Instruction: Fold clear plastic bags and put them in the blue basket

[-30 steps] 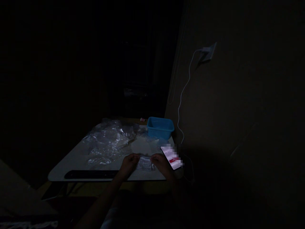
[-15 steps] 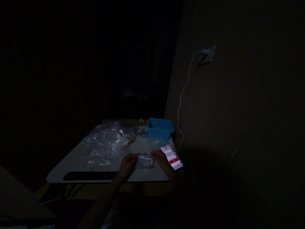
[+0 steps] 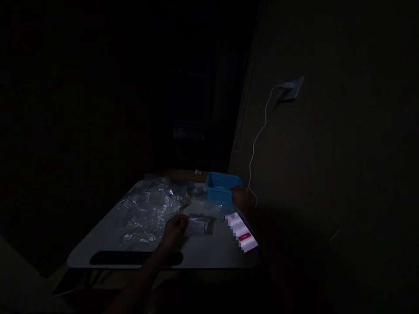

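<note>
I see left hand (image 3: 174,226) pinching a small clear bag (image 3: 198,226), right hand (image 3: 241,196) at blue tub (image 3: 220,190), grip unclear; phone (image 3: 242,232) text unreadable.

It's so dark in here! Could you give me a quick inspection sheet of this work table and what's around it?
Surface: white table, dimly lit, dark strip along its near edge.
Job's things: small clear packet; blue tub.
Clutter: heap of clear plastic bags; lit phone.
Hands: left hand pinches the packet; right hand at the tub's rim, grip unclear.
Cables: white cable hangs from a wall plug.
Surroundings: wall at right; rest too dark to tell.
</note>
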Demonstrator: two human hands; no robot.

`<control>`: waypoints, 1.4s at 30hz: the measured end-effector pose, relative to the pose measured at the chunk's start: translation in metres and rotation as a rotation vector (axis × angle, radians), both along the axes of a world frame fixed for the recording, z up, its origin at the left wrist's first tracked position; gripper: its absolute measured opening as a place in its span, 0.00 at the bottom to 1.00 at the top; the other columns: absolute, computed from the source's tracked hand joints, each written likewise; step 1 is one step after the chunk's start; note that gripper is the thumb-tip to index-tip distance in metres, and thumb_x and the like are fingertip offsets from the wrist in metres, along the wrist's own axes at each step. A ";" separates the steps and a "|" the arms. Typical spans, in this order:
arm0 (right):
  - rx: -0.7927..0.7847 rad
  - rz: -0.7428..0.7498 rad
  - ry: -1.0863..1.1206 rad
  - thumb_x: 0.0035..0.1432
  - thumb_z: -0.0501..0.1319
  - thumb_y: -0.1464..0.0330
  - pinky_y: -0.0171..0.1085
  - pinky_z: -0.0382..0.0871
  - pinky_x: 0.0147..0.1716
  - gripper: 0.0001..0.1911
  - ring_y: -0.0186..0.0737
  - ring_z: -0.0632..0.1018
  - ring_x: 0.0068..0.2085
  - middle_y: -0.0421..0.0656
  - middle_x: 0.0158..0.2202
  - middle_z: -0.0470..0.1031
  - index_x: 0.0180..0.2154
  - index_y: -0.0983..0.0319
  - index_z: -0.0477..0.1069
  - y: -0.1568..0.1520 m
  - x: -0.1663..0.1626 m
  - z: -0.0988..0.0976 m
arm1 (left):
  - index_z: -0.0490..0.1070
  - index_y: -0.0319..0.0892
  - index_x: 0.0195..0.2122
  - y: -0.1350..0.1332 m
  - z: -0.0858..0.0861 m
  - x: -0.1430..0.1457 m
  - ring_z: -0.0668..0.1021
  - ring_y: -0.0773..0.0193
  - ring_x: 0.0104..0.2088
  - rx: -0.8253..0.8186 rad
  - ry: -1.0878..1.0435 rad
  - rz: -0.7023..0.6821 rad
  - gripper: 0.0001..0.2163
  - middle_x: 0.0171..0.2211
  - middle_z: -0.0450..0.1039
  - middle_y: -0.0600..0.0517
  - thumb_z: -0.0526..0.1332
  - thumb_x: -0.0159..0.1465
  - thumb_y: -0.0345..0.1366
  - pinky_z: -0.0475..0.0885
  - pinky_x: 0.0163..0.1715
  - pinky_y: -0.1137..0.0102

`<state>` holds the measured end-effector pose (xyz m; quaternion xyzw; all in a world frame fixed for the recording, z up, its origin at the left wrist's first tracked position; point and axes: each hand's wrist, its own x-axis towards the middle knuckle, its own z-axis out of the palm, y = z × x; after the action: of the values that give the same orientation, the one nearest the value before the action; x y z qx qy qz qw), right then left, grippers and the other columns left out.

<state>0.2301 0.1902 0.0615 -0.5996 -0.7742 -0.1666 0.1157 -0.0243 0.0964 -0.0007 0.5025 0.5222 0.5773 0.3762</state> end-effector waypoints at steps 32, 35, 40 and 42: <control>-0.279 0.522 0.049 0.49 0.56 0.71 0.36 0.63 0.37 0.07 0.39 0.71 0.38 0.44 0.35 0.71 0.33 0.62 0.70 -0.122 -0.040 0.002 | 0.70 0.40 0.22 0.011 0.085 -0.025 0.74 0.61 0.29 0.111 -0.004 0.095 0.11 0.22 0.73 0.52 0.60 0.43 0.43 0.67 0.30 0.69; -0.348 0.569 0.190 0.46 0.60 0.67 0.39 0.63 0.39 0.09 0.42 0.71 0.38 0.45 0.34 0.73 0.33 0.62 0.71 -0.120 -0.038 0.000 | 0.70 0.40 0.22 0.010 0.083 -0.024 0.74 0.62 0.29 0.101 -0.007 0.071 0.11 0.23 0.73 0.53 0.60 0.44 0.43 0.67 0.31 0.69; -0.574 0.426 0.941 0.43 0.61 0.57 0.42 0.66 0.37 0.22 0.43 0.72 0.39 0.46 0.38 0.72 0.40 0.62 0.69 -0.099 -0.044 0.010 | 0.70 0.40 0.22 0.011 0.077 -0.021 0.74 0.62 0.29 0.093 0.000 0.026 0.10 0.23 0.73 0.53 0.60 0.45 0.42 0.67 0.32 0.69; -0.737 0.378 1.240 0.40 0.62 0.55 0.41 0.66 0.37 0.25 0.44 0.72 0.40 0.46 0.39 0.72 0.40 0.62 0.68 -0.088 -0.054 0.018 | 0.71 0.40 0.22 0.012 0.074 -0.019 0.74 0.62 0.29 0.084 0.012 0.010 0.10 0.24 0.73 0.53 0.59 0.45 0.42 0.67 0.32 0.69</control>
<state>0.1762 0.1017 0.0797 -0.4402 -0.6625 0.4952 0.3494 -0.0433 0.1080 0.0737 0.5187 0.5025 0.5974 0.3487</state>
